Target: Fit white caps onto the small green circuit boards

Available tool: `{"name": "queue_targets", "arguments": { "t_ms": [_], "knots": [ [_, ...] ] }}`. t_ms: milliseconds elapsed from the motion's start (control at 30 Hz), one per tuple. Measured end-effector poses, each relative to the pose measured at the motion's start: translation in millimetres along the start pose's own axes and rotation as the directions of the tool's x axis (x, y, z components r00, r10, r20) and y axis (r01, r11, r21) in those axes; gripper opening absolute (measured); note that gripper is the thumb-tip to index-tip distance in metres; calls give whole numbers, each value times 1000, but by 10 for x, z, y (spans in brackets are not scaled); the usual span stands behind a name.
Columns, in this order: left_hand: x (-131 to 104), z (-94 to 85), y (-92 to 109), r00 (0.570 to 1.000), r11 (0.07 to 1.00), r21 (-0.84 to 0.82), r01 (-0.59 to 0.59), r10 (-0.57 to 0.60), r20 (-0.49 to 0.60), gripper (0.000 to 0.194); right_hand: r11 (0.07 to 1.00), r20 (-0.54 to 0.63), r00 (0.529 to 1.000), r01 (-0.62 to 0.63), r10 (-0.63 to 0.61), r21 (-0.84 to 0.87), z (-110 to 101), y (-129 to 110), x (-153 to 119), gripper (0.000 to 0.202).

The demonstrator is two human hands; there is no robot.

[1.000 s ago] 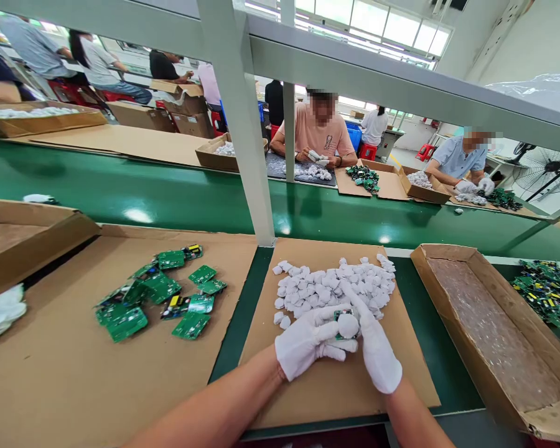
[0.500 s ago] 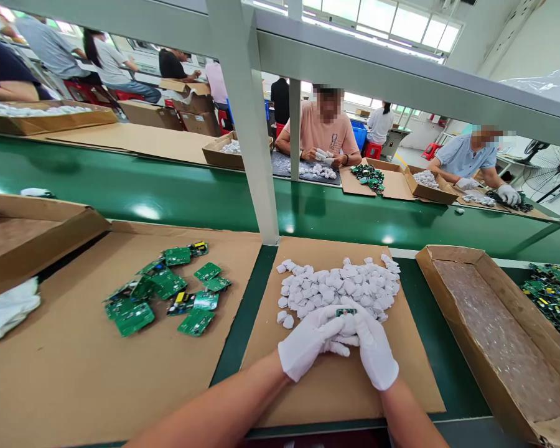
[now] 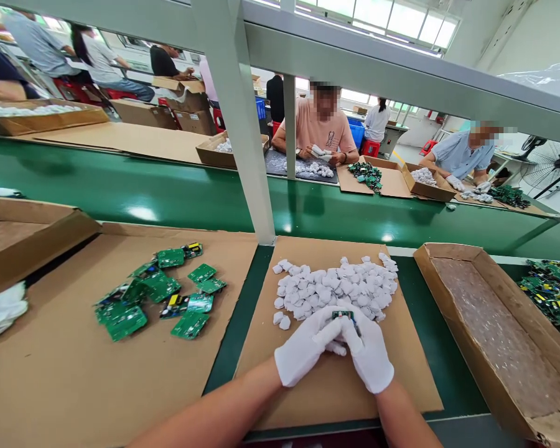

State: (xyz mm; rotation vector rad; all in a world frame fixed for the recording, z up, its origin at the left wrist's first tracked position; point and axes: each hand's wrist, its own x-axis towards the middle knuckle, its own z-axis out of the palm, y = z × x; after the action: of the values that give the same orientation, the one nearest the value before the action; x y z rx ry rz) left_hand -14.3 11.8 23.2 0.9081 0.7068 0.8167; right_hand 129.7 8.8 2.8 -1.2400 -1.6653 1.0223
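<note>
My left hand [image 3: 305, 346] and my right hand [image 3: 370, 348], both in white gloves, meet over the cardboard sheet [image 3: 326, 395]. Between them they hold a small green circuit board [image 3: 343, 315], with the fingers of both hands closed around it. Its lower part is hidden by the gloves. Just beyond my fingertips lies a heap of small white pieces [image 3: 331, 286]. Off to the left, several green circuit boards [image 3: 161, 285] are spread on a larger cardboard sheet [image 3: 74, 386].
An open cardboard box [image 3: 499, 323] stands at the right, beside a pile of circuit boards [image 3: 553, 292]. Another box [image 3: 32, 249] and a white glove [image 3: 2, 311] are at the left. A grey post [image 3: 247, 155] rises ahead. People sit across the green surface [image 3: 191, 199].
The fingers of my right hand have moved inward over the circuit board and its thumb now lies closer to my left hand. The whole view has shifted slightly.
</note>
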Motion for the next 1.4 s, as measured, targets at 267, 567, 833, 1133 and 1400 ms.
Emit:
{"name": "queue_targets", "arguments": {
  "t_ms": [267, 567, 833, 1133, 1400],
  "knots": [
    [26, -31, -39, 999, 999, 23, -25, 25, 23, 33, 999, 56, 997, 44, -45, 9, -47, 12, -17, 41],
    [80, -154, 536, 976, 936, 313, -161, 199, -92, 42, 962, -161, 968, 220, -194, 165, -53, -24, -125, 50],
    [1427, -1214, 1120, 866, 390, 897, 210, 352, -356, 28, 779, -4, 838, 507, -546, -369, 96, 133, -131, 48],
    [1359, -1509, 1163, 888, 98, 943, 318, 317, -332, 37, 793, 37, 848, 509, -529, -336, 104, 361, -176, 52],
    [-162, -1898, 1293, 920, -120, 919, 376, 165, -356, 42, 795, 113, 851, 520, -513, -311, 113, 284, -207, 49]
  ]
}}
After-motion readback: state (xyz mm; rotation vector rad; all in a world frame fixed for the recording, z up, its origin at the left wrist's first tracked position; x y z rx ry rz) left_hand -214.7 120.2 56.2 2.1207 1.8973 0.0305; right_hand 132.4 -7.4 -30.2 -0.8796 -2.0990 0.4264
